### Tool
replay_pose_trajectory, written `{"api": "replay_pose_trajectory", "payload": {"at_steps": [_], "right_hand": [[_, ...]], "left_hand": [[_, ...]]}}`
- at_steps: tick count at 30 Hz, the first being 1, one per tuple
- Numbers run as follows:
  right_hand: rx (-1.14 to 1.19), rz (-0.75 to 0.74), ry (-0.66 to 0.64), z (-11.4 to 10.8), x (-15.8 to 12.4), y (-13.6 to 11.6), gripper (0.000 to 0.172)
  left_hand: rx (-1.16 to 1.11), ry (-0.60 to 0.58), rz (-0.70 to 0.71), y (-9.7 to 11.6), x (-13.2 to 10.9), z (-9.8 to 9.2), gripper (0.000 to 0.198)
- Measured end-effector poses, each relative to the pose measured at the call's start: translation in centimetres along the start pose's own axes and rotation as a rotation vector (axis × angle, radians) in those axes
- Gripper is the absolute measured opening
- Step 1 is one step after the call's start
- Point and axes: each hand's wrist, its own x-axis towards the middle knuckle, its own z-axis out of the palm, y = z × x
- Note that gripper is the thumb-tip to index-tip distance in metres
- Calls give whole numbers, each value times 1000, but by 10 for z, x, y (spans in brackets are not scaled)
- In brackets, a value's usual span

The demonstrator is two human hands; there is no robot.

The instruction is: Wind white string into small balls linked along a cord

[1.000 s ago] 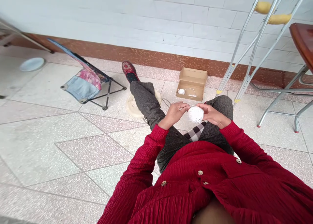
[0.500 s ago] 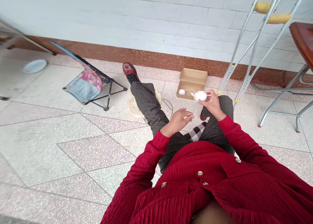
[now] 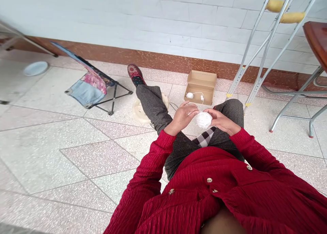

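Note:
A round white ball of yarn (image 3: 203,120) is held up over my lap. My right hand (image 3: 222,121) grips it from the right with thumb and fingertips. My left hand (image 3: 182,117) is at the ball's upper left side, thumb and fingers pinched together on the yarn; the strand itself is too thin to make out between them. Beyond the hands, an open cardboard box (image 3: 201,76) stands on the floor. Inside it lie a small white yarn ball (image 3: 189,95) and a smaller white bundle (image 3: 202,97), joined by a loose strand.
Crutches (image 3: 260,57) lean on the wall at the right, beside a metal-legged wooden chair (image 3: 316,40). A folding stool (image 3: 88,91) stands at the left, with a pale basin (image 3: 35,68) farther off. A cream round object (image 3: 139,111) sits behind my left leg.
My right hand has come down and toward me with the yarn ball. My left hand has risen slightly to meet its left side. The bundle in the box now shows fully.

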Motion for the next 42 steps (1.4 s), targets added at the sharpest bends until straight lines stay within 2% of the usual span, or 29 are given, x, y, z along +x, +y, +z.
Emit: {"api": "replay_pose_trajectory", "payload": {"at_steps": [5, 7, 10, 13, 15, 17, 19, 20, 23, 25, 29, 33, 37, 40, 42], "right_hand": [[77, -93, -25, 9, -7, -21, 68], [31, -155, 21, 11, -6, -29, 68], [-96, -256, 185, 7, 4, -38, 59], [-327, -340, 403, -6, 21, -38, 55], [-564, -369, 527, -16, 31, -30, 55], [-782, -349, 572, -21, 37, -16, 54], [-834, -268, 499, -20, 36, 0, 54], [-772, -204, 419, -18, 34, 7, 54], [-370, 32, 146, -9, 22, 19, 54], [-125, 129, 50, -4, 13, 17, 55], [85, 148, -37, 2, 0, 0, 57], [153, 54, -66, 8, -3, -20, 63], [111, -102, 81, 7, 8, -34, 59], [-56, -202, 331, -6, 25, -29, 51], [-305, -236, 507, -15, 34, -16, 51]], "left_hand": [[-150, -4, -79, -15, -6, 17, 26], [-161, 4, -104, -16, -11, 24, 28], [-128, -53, -124, -11, -20, 31, 32], [-60, -138, -89, 1, -28, 30, 32], [-14, -141, -44, 10, -29, 24, 29], [44, -99, 2, 17, -26, 15, 25], [108, -48, 40, 21, -21, 4, 24], [133, -29, 52, 22, -18, -1, 24], [152, -9, 75, 18, -12, -9, 26], [126, 0, 80, 13, -9, -10, 27], [19, 19, 21, 0, -7, -2, 28], [-137, 51, -73, -13, -10, 12, 33], [-205, -1, -142, -15, -19, 32, 39], [-156, -73, -135, -6, -24, 37, 36], [-90, -97, -103, 1, -24, 33, 33]]}}
